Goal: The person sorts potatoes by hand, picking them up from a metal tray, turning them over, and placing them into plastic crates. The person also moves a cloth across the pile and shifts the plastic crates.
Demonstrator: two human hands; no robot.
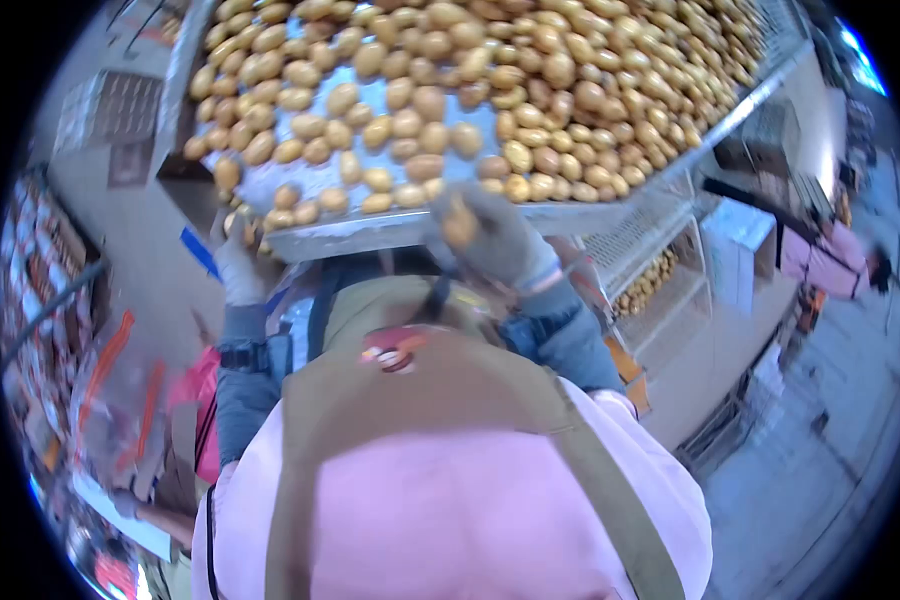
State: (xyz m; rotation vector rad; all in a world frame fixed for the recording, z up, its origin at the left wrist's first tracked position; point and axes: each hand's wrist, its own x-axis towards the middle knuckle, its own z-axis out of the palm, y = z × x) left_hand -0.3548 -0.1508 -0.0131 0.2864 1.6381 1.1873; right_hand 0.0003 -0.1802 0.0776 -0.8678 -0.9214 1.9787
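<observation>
Many yellow-brown potatoes (590, 95) lie on a metal sorting table (370, 236) in front of me. My left hand (238, 268), in a grey glove, is at the table's near left corner. Its fingers are curled around a few potatoes (236, 226) there; part of the grip is hidden. At the table's front rim my right hand (495, 240), also gloved, is closed and blurred by motion. A tan potato (459, 222) shows in its fingers. The table's left part holds looser potatoes, with bare metal between them.
A wire rack (660, 280) with more potatoes stands below on the right, beside a pale blue box (738, 250). Another person in pink (825, 260) is farther right. Stacked crates (105, 110) and filled bags (45, 300) are on the left, near another person's arm (160, 515).
</observation>
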